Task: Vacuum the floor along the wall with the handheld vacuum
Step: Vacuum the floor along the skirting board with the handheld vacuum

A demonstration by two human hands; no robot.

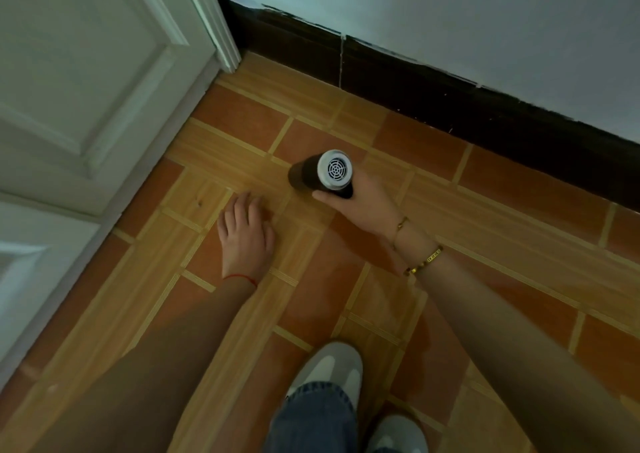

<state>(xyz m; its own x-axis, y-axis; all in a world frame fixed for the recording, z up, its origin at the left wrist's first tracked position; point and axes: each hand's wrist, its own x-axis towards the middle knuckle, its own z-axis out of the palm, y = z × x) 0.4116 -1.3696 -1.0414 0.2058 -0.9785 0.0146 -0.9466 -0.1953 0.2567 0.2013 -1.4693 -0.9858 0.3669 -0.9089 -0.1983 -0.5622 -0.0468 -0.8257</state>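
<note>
From the head camera you are looking down at a tiled floor of orange-brown squares with paler wood-look strips between them. Your right hand holds the handheld vacuum, a dark cylinder with a silver end cap and round grille facing up toward you. Your thumb lies along its near side and your fingers curl round the far side, so the grip is closed on the body. The vacuum points away from you and to the left, its dark front end low over a pale strip; whether it touches the tile you cannot tell. It sits near the dark baseboard at the foot of the pale wall, though tiles lie between them.

Your left hand hangs to the left of the vacuum, apart from it, with fingers relaxed and lightly spread, holding nothing. A thin red string circles that wrist. On your right wrist sit two gold bracelets.

A white panelled door fills the left side, its frame meeting the baseboard in the corner. At the bottom edge, a grey-and-white shoe shows under a blue denim hem, with a second shoe beside it.
</note>
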